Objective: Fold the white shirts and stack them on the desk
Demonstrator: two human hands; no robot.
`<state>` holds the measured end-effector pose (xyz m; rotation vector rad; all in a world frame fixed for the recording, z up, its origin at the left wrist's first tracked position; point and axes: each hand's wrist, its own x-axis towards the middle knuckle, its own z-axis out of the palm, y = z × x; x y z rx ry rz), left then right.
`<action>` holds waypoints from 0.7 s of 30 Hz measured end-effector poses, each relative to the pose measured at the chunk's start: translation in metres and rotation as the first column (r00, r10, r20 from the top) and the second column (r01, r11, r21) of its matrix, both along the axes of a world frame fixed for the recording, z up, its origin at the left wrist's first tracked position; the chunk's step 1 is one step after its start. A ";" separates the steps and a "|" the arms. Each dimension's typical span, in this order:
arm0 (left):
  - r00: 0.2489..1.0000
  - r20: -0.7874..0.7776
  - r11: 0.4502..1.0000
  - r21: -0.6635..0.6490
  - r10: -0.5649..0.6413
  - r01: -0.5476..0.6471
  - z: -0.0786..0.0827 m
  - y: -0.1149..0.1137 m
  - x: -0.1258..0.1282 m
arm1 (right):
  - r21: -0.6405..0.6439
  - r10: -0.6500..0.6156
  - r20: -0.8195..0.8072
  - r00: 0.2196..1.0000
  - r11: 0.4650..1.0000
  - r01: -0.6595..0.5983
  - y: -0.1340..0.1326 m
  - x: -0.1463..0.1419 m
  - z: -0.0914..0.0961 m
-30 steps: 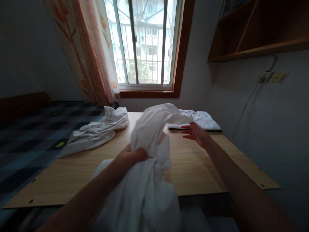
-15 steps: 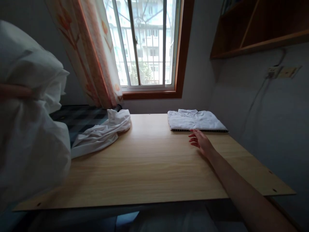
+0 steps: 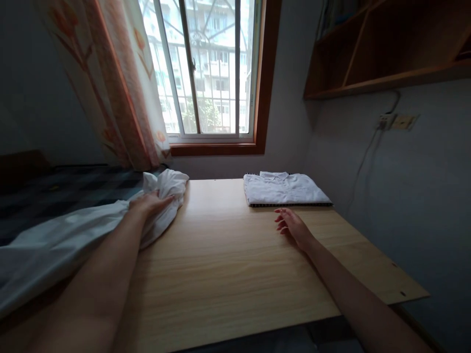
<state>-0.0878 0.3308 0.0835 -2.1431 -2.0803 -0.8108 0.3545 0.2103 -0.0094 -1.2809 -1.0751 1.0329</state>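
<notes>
My left hand [image 3: 150, 203] reaches into a crumpled white cloth [image 3: 172, 184] at the left edge of the wooden board. Its thumb lies over the folds and the fingers are partly hidden in them, closed on the cloth. More white cloth [image 3: 73, 235] spreads left of the forearm over the bed; whether it is a separate piece I cannot tell. Just in front of a neatly folded white shirt [image 3: 287, 190], my right hand [image 3: 293, 227] rests low over the board, fingers loosely curved and apart, holding nothing. Under the shirt shows a dark, toothed edge.
The pale wooden board [image 3: 221, 274] spans the space before me. At left is a dark checked bed [image 3: 55, 191], with a flowered curtain [image 3: 110, 88] behind it. A window [image 3: 209, 68] stands ahead. A wall shelf [image 3: 386, 73] and a socket with a cord [image 3: 385, 121] are at right.
My left hand, raised at the far left with a bunched white cloth, has come forward and down onto the crumpled cloth. The raised cloth now lies lower at left. The view has shifted right.
</notes>
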 end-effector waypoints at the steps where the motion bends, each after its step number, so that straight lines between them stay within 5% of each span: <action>1: 0.997 -0.024 0.995 -0.071 0.070 -0.072 -0.006 0.007 -0.004 | 0.002 0.004 0.003 1.000 1.000 -0.004 0.001 0.000 0.000; 5: 0.982 -0.111 0.954 -0.240 0.156 -0.179 -0.018 0.018 -0.017 | 0.033 0.024 0.039 0.999 0.999 -0.026 0.003 0.000 -0.001; 10: 0.936 -0.257 0.967 0.149 0.241 -0.208 -0.014 0.000 -0.003 | 0.131 -0.039 0.297 0.954 0.991 0.000 0.007 0.000 -0.016; 14: 0.923 -0.341 0.931 0.362 0.179 -0.047 -0.022 -0.021 0.014 | 0.252 -0.243 0.659 0.712 0.963 0.095 0.018 0.004 -0.019; 18: 0.906 -0.416 0.921 0.376 0.074 0.097 -0.047 -0.045 0.029 | 0.254 -0.268 0.876 0.402 0.963 0.088 0.040 0.006 -0.005; 21: 0.885 -0.461 0.918 0.321 -0.061 0.231 -0.069 -0.060 0.054 | 0.256 -0.246 0.924 0.293 0.967 0.007 0.063 0.000 0.007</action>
